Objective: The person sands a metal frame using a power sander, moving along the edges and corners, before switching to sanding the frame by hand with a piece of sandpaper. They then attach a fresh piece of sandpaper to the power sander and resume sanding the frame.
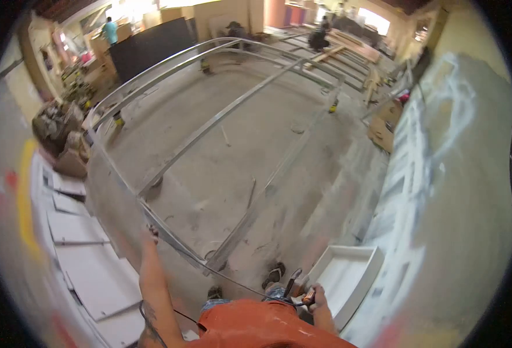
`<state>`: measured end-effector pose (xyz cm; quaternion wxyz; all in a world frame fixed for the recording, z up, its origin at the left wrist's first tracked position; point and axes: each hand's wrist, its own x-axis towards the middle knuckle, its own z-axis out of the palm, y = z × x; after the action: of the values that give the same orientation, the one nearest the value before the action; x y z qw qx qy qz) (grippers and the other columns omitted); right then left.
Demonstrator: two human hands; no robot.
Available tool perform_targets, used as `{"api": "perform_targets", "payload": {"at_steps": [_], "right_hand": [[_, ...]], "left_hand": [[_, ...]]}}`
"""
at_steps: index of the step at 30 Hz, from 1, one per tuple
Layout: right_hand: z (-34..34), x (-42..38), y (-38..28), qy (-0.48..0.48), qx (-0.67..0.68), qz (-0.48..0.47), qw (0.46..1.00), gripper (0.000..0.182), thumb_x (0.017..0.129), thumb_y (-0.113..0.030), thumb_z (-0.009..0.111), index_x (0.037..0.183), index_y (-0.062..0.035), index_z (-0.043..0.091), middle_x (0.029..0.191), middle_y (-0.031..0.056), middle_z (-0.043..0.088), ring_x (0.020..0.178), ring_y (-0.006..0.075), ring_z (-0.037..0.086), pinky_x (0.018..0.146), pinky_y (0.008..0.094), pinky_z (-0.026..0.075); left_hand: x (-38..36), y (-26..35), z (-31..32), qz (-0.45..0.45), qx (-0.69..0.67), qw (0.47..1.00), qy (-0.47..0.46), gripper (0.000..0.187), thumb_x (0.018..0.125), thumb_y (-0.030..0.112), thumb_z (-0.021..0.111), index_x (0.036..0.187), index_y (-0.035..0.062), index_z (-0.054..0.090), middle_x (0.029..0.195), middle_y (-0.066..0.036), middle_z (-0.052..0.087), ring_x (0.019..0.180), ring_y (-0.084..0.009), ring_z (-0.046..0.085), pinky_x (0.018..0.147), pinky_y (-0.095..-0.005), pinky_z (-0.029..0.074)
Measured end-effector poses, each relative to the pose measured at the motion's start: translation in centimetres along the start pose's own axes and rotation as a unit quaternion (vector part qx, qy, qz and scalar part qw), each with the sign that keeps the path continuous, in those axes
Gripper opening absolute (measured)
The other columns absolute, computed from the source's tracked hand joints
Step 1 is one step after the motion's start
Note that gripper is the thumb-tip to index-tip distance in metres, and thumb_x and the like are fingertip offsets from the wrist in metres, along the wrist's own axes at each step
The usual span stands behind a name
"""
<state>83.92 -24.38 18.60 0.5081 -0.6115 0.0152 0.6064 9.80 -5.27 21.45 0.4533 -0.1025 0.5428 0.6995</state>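
My left arm stretches forward, and my left hand point(152, 233) is closed at the near left side of a large metal frame point(224, 119). What its fingers hold is too small to make out. A thin dark cable point(232, 277) runs from close to that hand, across my front, towards my right hand. Low on the right, my right hand point(319, 298) is wrapped round an orange-and-black tool point(308, 297). A dark upright part point(292, 281) shows just left of this tool. Beside the right hand lies a white drawer-like tray point(348, 264).
White panels point(96, 272) line the left side. Small supports point(333, 107) hold the frame above the concrete floor. A white-sprayed strip point(401, 203) runs along the right wall. Far back are a person in blue point(110, 31), a crouching person point(319, 37) and a dark board point(154, 49).
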Motion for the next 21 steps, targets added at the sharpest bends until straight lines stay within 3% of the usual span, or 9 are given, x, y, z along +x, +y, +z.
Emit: {"api": "perform_targets", "payload": {"at_steps": [3,4,6,9,11,12,15,17,21], "right_hand": [[2.4,-0.4,-4.9,0.031,-0.083,0.023,0.996,0.036,0.091,-0.037,0.066,0.108,-0.0088,0.052,0.084,0.0117,0.059,0.058,0.0280,0.063,0.050,0.0420,0.059],[1.7,1.3,-5.9,0.009,-0.063,0.066,0.996,0.035,0.092,-0.038,0.065,0.106,-0.0084,0.053,0.081,0.0105,0.060,0.057,0.0264,0.063,0.049,0.0397,0.059],[0.0,3.1,-8.3,0.020,-0.054,0.148,0.987,0.036,0.094,-0.040,0.063,0.103,-0.0064,0.054,0.075,0.0080,0.061,0.054,0.0223,0.062,0.047,0.0337,0.056],[0.0,5.4,-12.8,-0.060,-0.059,0.194,0.977,0.031,0.094,-0.037,0.065,0.103,-0.0095,0.054,0.077,0.0077,0.060,0.054,0.0230,0.061,0.047,0.0355,0.056],[2.0,5.7,-15.5,-0.039,-0.121,0.050,0.991,0.036,0.093,-0.033,0.068,0.115,-0.0125,0.049,0.087,0.0097,0.060,0.055,0.0250,0.061,0.045,0.0381,0.056],[3.3,5.5,-17.2,-0.025,-0.127,0.060,0.990,0.049,0.092,-0.029,0.072,0.126,-0.0164,0.040,0.103,0.0134,0.057,0.061,0.0276,0.062,0.045,0.0403,0.055],[5.6,6.5,-20.4,-0.038,-0.094,0.038,0.994,0.069,0.093,-0.028,0.073,0.142,-0.0215,0.025,0.118,0.0188,0.053,0.066,0.0327,0.063,0.046,0.0442,0.056],[5.4,8.7,-22.0,-0.028,-0.072,0.033,0.996,0.089,0.093,-0.026,0.074,0.156,-0.0265,0.011,0.125,0.0226,0.051,0.063,0.0352,0.062,0.047,0.0481,0.056],[4.7,14.0,-24.6,-0.056,-0.039,0.040,0.997,0.071,0.093,-0.025,0.072,0.147,-0.0214,0.026,0.129,0.0225,0.050,0.068,0.0359,0.065,0.049,0.0472,0.057]], "left_hand": [[-2.9,-0.9,6.6,0.011,0.088,0.996,0.023,0.017,0.104,0.025,0.059,0.107,0.0081,0.057,0.074,0.001,0.045,0.061,-0.0139,0.044,0.054,-0.0306,0.038],[-3.8,-2.0,8.9,0.023,0.084,0.995,0.053,0.029,0.103,0.025,0.062,0.122,0.0027,0.060,0.079,0.000,0.046,0.065,-0.0146,0.043,0.057,-0.0329,0.037],[-3.8,-2.9,11.4,0.031,0.122,0.991,0.037,0.036,0.101,0.031,0.064,0.124,0.0032,0.061,0.079,-0.001,0.048,0.065,-0.0138,0.044,0.056,-0.0303,0.037],[-7.8,-2.5,16.9,0.058,0.163,0.985,-0.018,0.031,0.102,0.031,0.062,0.119,0.0052,0.063,0.074,0.002,0.048,0.057,-0.0112,0.041,0.052,-0.0293,0.034],[-7.7,-3.2,18.6,0.049,0.144,0.988,0.004,0.029,0.102,0.031,0.061,0.120,0.0078,0.063,0.073,0.003,0.047,0.054,-0.0102,0.039,0.050,-0.0291,0.032],[-7.7,-3.7,18.9,0.044,0.131,0.990,0.016,0.028,0.103,0.031,0.060,0.122,0.0104,0.063,0.071,0.005,0.046,0.051,-0.0092,0.037,0.048,-0.0288,0.030],[-6.9,-3.6,20.1,0.033,0.170,0.985,0.023,0.018,0.104,0.029,0.057,0.114,0.0151,0.062,0.069,0.007,0.045,0.049,-0.0084,0.035,0.045,-0.0295,0.028],[-5.8,-3.6,19.9,0.036,0.131,0.990,-0.045,0.015,0.105,0.029,0.054,0.102,0.0155,0.057,0.069,0.005,0.045,0.051,-0.0095,0.039,0.046,-0.0287,0.029],[-5.3,-2.8,21.1,0.011,0.084,0.995,-0.051,0.018,0.105,0.024,0.048,0.090,0.0144,0.049,0.069,0.002,0.045,0.055,-0.0110,0.044,0.047,-0.0273,0.035]]}}
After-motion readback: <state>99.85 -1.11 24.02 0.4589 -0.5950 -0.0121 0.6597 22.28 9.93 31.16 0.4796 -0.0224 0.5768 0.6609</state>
